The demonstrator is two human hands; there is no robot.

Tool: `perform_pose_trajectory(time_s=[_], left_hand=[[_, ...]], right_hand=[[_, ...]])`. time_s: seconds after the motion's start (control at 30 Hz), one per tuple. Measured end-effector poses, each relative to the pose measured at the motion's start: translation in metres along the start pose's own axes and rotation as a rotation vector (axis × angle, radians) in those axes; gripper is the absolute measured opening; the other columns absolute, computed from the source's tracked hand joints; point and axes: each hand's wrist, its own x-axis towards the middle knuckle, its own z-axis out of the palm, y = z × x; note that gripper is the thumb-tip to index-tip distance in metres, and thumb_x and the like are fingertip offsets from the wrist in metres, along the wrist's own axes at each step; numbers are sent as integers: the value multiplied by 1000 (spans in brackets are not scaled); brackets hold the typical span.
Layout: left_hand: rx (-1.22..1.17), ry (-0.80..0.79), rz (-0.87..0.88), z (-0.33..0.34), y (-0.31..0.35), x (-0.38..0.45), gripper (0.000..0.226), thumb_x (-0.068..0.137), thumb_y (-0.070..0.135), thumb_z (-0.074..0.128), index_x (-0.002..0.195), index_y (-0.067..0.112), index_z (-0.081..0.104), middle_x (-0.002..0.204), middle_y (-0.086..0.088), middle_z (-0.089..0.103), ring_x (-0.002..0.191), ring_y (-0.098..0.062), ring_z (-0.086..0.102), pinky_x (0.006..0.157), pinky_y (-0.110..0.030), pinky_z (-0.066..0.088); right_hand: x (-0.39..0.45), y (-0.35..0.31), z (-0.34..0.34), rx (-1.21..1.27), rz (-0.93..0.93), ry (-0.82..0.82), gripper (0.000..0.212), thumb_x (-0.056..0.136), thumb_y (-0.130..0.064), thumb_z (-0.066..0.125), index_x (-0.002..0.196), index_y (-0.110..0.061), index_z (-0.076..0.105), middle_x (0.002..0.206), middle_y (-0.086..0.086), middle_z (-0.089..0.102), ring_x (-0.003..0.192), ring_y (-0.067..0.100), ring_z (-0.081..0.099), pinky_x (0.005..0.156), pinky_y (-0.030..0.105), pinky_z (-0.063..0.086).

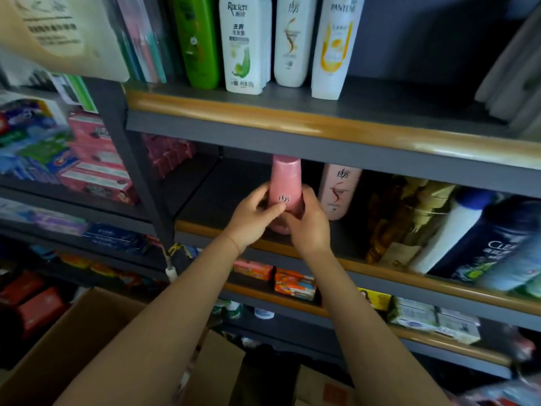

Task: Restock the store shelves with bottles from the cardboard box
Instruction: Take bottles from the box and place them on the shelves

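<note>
A pink bottle (285,183) stands upright at the front of the middle shelf (380,273), its cap reaching up behind the shelf above. My left hand (251,215) grips its left side with the thumb across the front. My right hand (310,224) wraps round its right side. A paler pink bottle (339,190) of the same brand stands just to the right, further back. The open cardboard box (73,341) lies at the bottom left, below my forearms; its inside is hidden.
The upper shelf (292,118) carries a green bottle (199,42) and three white bottles (246,45). A gold bottle (404,218) and dark blue bottles (497,247) fill the middle shelf's right side. Boxed goods (87,168) stack on the left unit. Soap packs (295,284) sit lower down.
</note>
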Motion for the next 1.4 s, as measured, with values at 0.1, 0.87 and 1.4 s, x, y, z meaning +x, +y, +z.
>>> perform_pose_trajectory(time_s=[0.1,0.87,1.4], left_hand=[[-62,-20,-66,9,-1,15,58,89,42,67,143,38,47,130,8,62,119,-15,62,97,-48,55],[-131,159,-79,49,-20,75,60,96,28,65,150,29,40,147,0,50,130,-18,49,72,-13,48],[-220,627,-57,-52,-62,-72,18,99,0,50,101,4,67,72,-12,62,58,-19,58,54,-28,51]], right_hand=[[14,3,0,4,60,-2,53,89,-25,67,136,-23,43,116,0,61,98,18,63,68,21,51],[36,33,9,589,516,-6,46,91,-5,52,135,-20,54,123,0,66,115,18,61,104,45,48],[-38,-44,54,838,395,-337,19,99,-2,44,97,-4,63,84,18,67,67,27,65,56,29,51]])
